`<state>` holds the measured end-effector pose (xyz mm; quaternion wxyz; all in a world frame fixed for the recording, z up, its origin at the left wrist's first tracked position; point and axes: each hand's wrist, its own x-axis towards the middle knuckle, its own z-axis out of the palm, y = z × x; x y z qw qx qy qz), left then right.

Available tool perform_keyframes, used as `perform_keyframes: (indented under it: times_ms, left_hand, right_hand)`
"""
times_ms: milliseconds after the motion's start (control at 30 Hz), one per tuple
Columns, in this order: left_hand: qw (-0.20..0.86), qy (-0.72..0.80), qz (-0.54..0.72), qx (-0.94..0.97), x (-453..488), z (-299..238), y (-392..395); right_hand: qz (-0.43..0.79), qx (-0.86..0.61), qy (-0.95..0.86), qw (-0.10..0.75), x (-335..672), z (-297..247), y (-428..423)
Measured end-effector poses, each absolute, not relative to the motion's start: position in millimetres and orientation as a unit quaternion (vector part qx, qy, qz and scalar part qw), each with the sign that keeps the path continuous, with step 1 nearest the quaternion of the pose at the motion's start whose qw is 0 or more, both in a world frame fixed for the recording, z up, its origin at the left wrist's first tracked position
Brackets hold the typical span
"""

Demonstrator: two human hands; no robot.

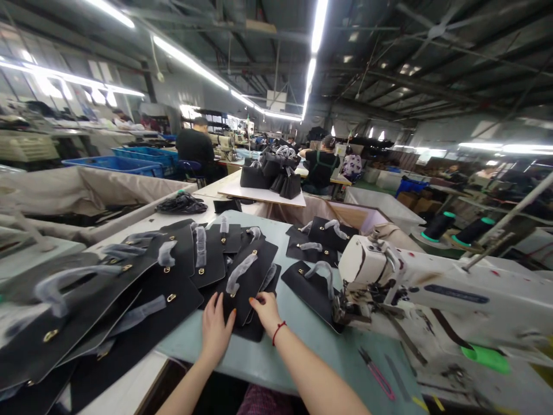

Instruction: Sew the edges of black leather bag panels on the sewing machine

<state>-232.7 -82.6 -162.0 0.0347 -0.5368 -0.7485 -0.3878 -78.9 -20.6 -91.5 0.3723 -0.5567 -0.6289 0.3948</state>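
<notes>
A black bag panel [249, 266] with gold rings and a plastic-wrapped handle [240, 273] lies on the pale green table in front of me, on top of other panels. My left hand [216, 329] rests at its lower left edge, fingers stretched and thumb apart. At the lower right edge, my right hand [266, 313] has its thumb and fingers closed on the panel's border; the fingertips are partly hidden. Left of my hands, several similar black panels [179, 293] overlap in a spread pile. Another panel [309, 282] lies to the right, close to the sewing machine.
A white sewing machine [415, 282] stands on the right, with black thread cones [438, 226] behind it. Pink-handled snips [377, 374] lie on the table [322, 354]. Finished black bags [272, 172] are heaped on a board ahead. Co-workers [195, 147] sit farther back, near blue crates [118, 166].
</notes>
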Motion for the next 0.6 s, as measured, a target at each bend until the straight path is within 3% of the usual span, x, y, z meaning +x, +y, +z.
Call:
perform_keyframes:
  times_ms: [200,333,500,600]
  left_hand:
    - [-0.067,-0.687,-0.534,-0.488,-213.2,-154.4,-144.4]
    - [-0.237,-0.675,-0.624,-0.316,-215.8,-123.8,-184.5]
    - [-0.638,-0.455,-0.615,-0.087,-210.1,-83.9,-203.5]
    - [-0.686,-0.396,-0.606,-0.073,-191.2,-64.5,-206.2]
  right_hand:
    - [0.439,-0.483,-0.609,0.451,-97.9,-61.4,-22.8]
    - [0.473,-0.434,-0.612,0.462,-67.3,-23.4,-42.0]
    - [0.626,-0.382,-0.56,0.386,6.1,3.6,-101.2]
    - [0.677,-0.374,-0.559,0.301,46.8,13.4,-139.0]
